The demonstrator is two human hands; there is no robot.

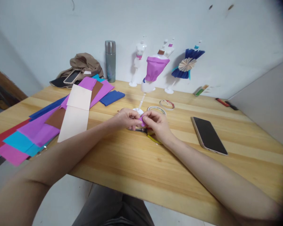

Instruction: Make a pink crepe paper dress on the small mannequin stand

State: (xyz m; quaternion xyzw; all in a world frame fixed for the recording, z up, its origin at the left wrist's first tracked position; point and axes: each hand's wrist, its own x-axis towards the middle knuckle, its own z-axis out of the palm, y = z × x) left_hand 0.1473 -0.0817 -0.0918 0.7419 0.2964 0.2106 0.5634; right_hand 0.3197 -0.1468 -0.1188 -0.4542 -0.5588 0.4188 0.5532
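Note:
Between the fingertips of both hands is a small piece of purple crepe paper. My left hand pinches it from the left, and my right hand pinches it from the right. Scissors with yellow handles lie on the table just under my hands, partly covered by the right one. Behind my hands stands a small white mannequin on a round base, with purple paper wrapped around its torso. Two tape rolls lie to the right of that base.
Folded crepe paper sheets in several colours cover the table's left side. More small mannequins stand along the wall, one in a blue pleated paper dress. A bottle, a cloth bag, and a phone at right are also there.

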